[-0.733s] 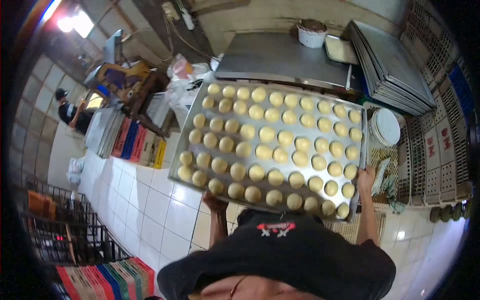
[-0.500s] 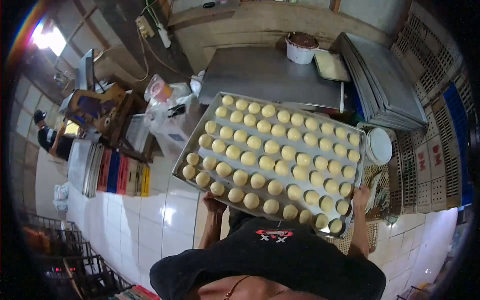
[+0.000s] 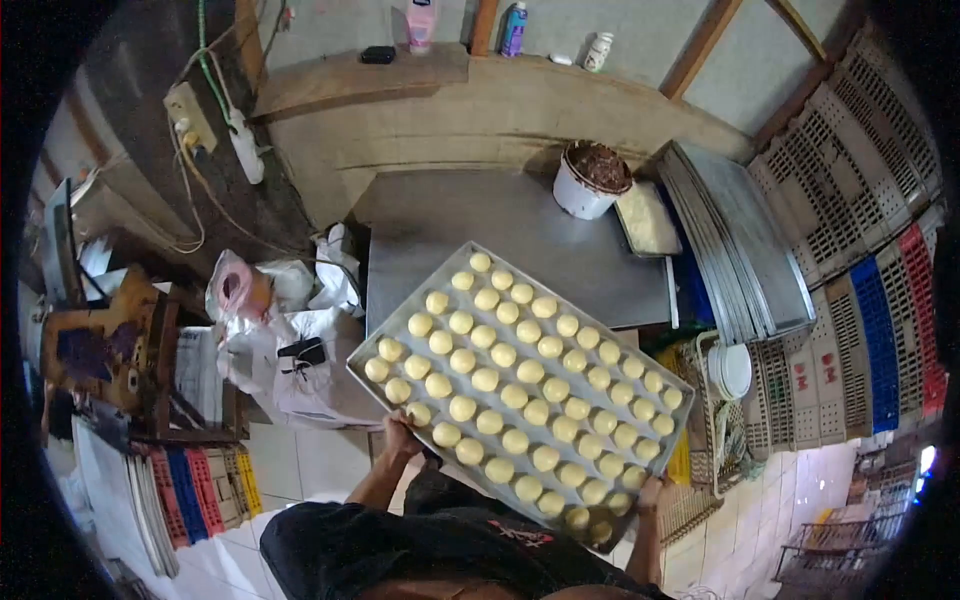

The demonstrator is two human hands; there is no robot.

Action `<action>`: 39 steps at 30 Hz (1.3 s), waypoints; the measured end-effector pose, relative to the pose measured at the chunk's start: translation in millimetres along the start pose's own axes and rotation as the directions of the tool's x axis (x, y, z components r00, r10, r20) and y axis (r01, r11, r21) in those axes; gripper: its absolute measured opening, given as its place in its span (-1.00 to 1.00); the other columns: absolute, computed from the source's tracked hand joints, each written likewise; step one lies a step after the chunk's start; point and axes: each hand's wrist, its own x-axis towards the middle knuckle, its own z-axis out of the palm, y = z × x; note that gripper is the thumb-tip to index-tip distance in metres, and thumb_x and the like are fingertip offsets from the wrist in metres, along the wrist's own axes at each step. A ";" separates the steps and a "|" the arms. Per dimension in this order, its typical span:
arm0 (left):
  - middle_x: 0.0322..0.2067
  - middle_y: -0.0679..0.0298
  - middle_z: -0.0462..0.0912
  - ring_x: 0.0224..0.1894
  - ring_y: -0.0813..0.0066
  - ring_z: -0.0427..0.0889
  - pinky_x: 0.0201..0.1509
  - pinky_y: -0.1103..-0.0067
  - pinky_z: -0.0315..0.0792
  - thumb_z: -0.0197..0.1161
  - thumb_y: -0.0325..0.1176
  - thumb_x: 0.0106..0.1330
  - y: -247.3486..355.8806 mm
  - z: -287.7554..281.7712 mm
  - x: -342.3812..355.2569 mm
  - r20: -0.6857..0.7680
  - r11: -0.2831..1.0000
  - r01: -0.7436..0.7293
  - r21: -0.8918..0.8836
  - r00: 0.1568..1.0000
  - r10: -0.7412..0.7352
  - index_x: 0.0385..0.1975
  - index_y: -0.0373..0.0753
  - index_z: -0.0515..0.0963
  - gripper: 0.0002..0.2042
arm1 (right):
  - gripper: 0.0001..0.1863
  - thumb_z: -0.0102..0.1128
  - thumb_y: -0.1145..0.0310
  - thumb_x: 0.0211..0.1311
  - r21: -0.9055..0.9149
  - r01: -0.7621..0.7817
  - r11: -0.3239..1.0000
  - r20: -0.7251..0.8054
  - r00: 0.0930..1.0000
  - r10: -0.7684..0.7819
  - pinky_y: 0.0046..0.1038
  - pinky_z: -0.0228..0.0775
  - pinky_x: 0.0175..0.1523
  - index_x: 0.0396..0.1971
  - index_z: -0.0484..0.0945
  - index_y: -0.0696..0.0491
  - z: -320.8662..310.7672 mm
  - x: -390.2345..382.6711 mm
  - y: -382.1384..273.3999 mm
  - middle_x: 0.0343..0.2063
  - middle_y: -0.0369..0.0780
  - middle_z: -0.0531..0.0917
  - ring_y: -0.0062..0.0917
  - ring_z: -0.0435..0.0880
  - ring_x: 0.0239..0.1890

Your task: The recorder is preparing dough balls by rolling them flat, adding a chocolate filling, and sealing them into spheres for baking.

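Note:
A large metal baking tray [image 3: 408,310] is held in front of my body, its far corner over the near edge of the metal table. Rows of round, pale yellow dough balls [image 3: 513,396] cover it, spaced a little apart. My left hand [image 3: 401,433] grips the near left edge of the tray, the fingers partly hidden under it. At the right end, my right hand [image 3: 652,492] is closed on the edge near the lower corner. The tray lies turned, its right end nearer to me than its far left corner.
The metal table [image 3: 460,225] bears a white bucket [image 3: 582,196] of dark brown filling and a small tray [image 3: 648,222] of pale stuff. Stacked empty trays [image 3: 738,240] lean at its right, beside plastic crates [image 3: 800,340]. Plastic bags [image 3: 300,365] lie left of it.
The tray has turned clockwise, its right end swinging down toward me, with both hands still on it. My view has shifted toward the table, and the wall shelf shows more fully.

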 end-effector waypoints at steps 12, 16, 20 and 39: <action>-0.29 0.26 0.55 -0.38 0.51 0.51 -0.28 0.55 0.41 0.04 -0.37 0.32 41.5 9.7 -70.0 -0.485 0.488 0.245 0.838 0.743 0.461 -0.04 -0.32 0.48 -0.72 | -0.67 0.04 0.23 0.17 -0.587 -0.127 0.800 -0.284 0.957 -0.057 -0.21 0.37 -0.47 -0.47 0.61 0.21 277.2 -131.9 73.5 -0.55 -0.05 0.65 -0.28 0.60 -0.56; -0.39 0.34 0.56 -0.37 0.48 0.50 -0.33 0.58 0.37 0.05 -0.31 0.32 75.0 -1.7 -38.0 -0.345 0.450 0.080 0.890 0.762 0.547 -0.17 -0.33 0.58 -0.74 | -0.81 0.02 0.36 0.16 -0.688 -0.264 0.676 0.024 0.923 0.385 -0.30 0.48 -0.32 -0.40 0.55 0.16 300.7 -200.1 137.6 -0.46 -0.11 0.61 -0.34 0.59 -0.42; -0.52 0.06 0.61 -0.45 0.20 0.59 -0.34 0.37 0.41 0.10 -0.25 0.22 160.2 -42.1 -9.1 -0.016 -0.191 0.278 0.942 0.603 0.798 -0.27 -0.37 0.59 -0.71 | -0.81 -0.01 0.41 0.20 -0.119 -0.850 0.514 0.228 0.480 0.847 -0.20 0.55 -0.12 -0.25 0.46 0.18 392.1 -248.5 43.2 -0.27 -0.09 0.49 -0.26 0.54 -0.22; -0.36 -0.05 0.66 -0.32 -0.03 0.65 -0.22 0.18 0.50 0.20 -0.23 0.07 202.9 67.2 117.9 0.357 -0.511 0.605 0.610 0.365 0.860 -0.35 -0.36 0.61 -0.70 | -0.63 0.23 0.20 0.19 -0.623 0.155 0.767 0.690 0.570 0.446 -0.34 0.52 -0.16 -0.09 0.54 0.13 448.5 -190.9 -34.7 -0.30 -0.14 0.69 -0.37 0.69 -0.25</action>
